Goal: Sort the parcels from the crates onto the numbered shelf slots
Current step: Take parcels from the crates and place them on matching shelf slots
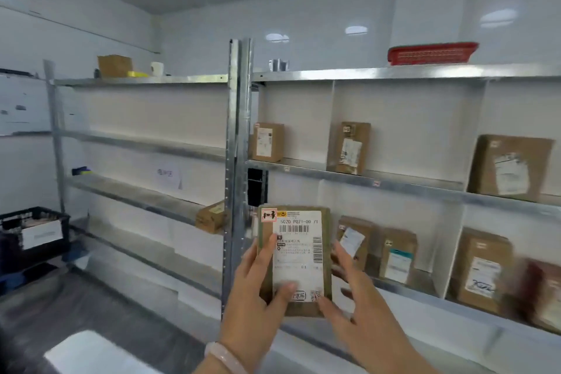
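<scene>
I hold a small brown cardboard parcel (296, 258) upright in front of me, its white shipping label facing me. My left hand (258, 285) grips its left edge, thumb across the label's lower part. My right hand (349, 291) holds its right edge and lower corner. Behind it stands the metal shelf (394, 184) with white dividers forming slots. Brown parcels stand in those slots: one (268, 142) at upper left, one (349, 147) beside it, a larger one (511, 167) at right, and several on the row below (397, 255).
A black crate (33, 231) with a white label sits at the left on the floor. The left shelf unit (145, 143) holds a small box (211, 217) at its right end. A red tray (432, 53) and a cardboard box (114, 65) lie on the top boards.
</scene>
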The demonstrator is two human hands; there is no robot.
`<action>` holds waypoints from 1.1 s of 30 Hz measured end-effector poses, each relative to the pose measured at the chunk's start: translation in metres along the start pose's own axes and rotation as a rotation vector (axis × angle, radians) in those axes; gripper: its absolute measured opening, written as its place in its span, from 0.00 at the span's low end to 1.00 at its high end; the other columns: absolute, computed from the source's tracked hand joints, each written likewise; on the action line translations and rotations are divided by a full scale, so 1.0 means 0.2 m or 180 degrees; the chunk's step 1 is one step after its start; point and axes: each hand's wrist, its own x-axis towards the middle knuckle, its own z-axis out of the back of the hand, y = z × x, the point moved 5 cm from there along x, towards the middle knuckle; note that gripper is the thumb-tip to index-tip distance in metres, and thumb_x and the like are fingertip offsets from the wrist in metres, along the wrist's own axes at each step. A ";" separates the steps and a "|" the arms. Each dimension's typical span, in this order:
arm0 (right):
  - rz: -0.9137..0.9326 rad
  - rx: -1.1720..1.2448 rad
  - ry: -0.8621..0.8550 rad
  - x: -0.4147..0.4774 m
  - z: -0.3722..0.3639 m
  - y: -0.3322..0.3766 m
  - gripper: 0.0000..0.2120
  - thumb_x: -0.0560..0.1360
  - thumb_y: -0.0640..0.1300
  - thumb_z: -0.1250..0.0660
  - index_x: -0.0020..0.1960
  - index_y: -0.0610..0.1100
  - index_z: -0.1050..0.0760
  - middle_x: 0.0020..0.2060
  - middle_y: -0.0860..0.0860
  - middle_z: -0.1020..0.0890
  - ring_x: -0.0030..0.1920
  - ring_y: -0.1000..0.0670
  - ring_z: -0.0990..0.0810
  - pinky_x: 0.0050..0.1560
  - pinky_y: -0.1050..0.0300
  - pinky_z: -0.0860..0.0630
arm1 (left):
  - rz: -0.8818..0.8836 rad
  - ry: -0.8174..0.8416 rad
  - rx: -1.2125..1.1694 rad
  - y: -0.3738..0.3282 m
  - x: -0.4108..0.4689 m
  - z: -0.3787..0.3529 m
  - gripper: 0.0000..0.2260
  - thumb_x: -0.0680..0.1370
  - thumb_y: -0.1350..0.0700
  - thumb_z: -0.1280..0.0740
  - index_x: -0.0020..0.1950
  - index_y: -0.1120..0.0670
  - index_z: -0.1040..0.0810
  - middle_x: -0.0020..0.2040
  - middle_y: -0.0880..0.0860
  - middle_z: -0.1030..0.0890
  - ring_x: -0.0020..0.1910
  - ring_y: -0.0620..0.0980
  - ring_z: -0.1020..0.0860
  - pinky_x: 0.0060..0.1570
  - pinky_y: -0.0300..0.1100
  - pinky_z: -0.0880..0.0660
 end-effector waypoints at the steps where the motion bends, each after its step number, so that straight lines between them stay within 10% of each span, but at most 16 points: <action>1: -0.0022 -0.0144 -0.0096 0.01 0.10 -0.06 0.45 0.73 0.54 0.30 0.65 0.81 0.64 0.62 0.83 0.45 0.67 0.68 0.38 0.67 0.65 0.34 | -0.0094 0.0056 -0.0032 -0.02 0.06 -0.12 0.35 0.75 0.49 0.28 0.71 0.23 0.43 0.71 0.30 0.42 0.70 0.36 0.36 0.60 0.33 0.26; 10: -0.0444 -0.1020 -0.0754 0.01 0.83 -0.49 0.42 0.75 0.54 0.33 0.71 0.74 0.61 0.68 0.71 0.39 0.68 0.64 0.37 0.68 0.60 0.33 | -0.0617 0.0608 -0.0538 -0.26 0.42 -1.06 0.32 0.73 0.41 0.31 0.70 0.22 0.45 0.72 0.33 0.42 0.70 0.29 0.41 0.56 0.17 0.38; 14: -0.0649 -0.1425 -0.1020 0.03 1.08 -0.65 0.43 0.74 0.54 0.32 0.65 0.79 0.64 0.61 0.76 0.41 0.65 0.65 0.37 0.68 0.59 0.34 | -0.0797 0.0815 -0.0794 -0.34 0.54 -1.42 0.31 0.73 0.38 0.34 0.72 0.26 0.44 0.72 0.36 0.39 0.71 0.41 0.35 0.68 0.41 0.29; 17: -0.0815 -0.1713 -0.1210 0.08 1.26 -0.77 0.43 0.74 0.52 0.32 0.63 0.78 0.63 0.62 0.70 0.38 0.66 0.61 0.35 0.69 0.57 0.32 | -0.1005 0.0837 -0.0945 -0.42 0.63 -1.69 0.30 0.74 0.36 0.36 0.71 0.23 0.47 0.69 0.27 0.43 0.69 0.33 0.37 0.64 0.28 0.32; 23: -0.1057 -0.2289 -0.1756 0.21 1.59 -1.02 0.35 0.75 0.54 0.34 0.71 0.69 0.53 0.67 0.65 0.35 0.65 0.60 0.35 0.63 0.58 0.31 | -0.1122 0.1183 -0.1293 -0.50 0.86 -2.20 0.36 0.76 0.49 0.30 0.68 0.20 0.48 0.69 0.32 0.41 0.72 0.45 0.36 0.63 0.49 0.24; 30: -0.1191 -0.3017 -0.1849 0.33 1.87 -1.28 0.35 0.76 0.57 0.36 0.71 0.69 0.57 0.72 0.66 0.44 0.72 0.60 0.42 0.68 0.63 0.42 | -0.1522 0.1281 -0.1574 -0.58 1.11 -2.68 0.36 0.76 0.52 0.29 0.70 0.22 0.45 0.72 0.29 0.44 0.71 0.27 0.45 0.67 0.32 0.34; 33: -0.1254 -0.3109 -0.1889 0.33 1.96 -1.39 0.34 0.75 0.58 0.36 0.69 0.70 0.56 0.70 0.68 0.49 0.71 0.62 0.45 0.69 0.62 0.45 | -0.1537 0.1356 -0.1572 -0.65 1.14 -2.86 0.36 0.76 0.51 0.28 0.71 0.22 0.46 0.74 0.32 0.43 0.74 0.34 0.42 0.68 0.42 0.30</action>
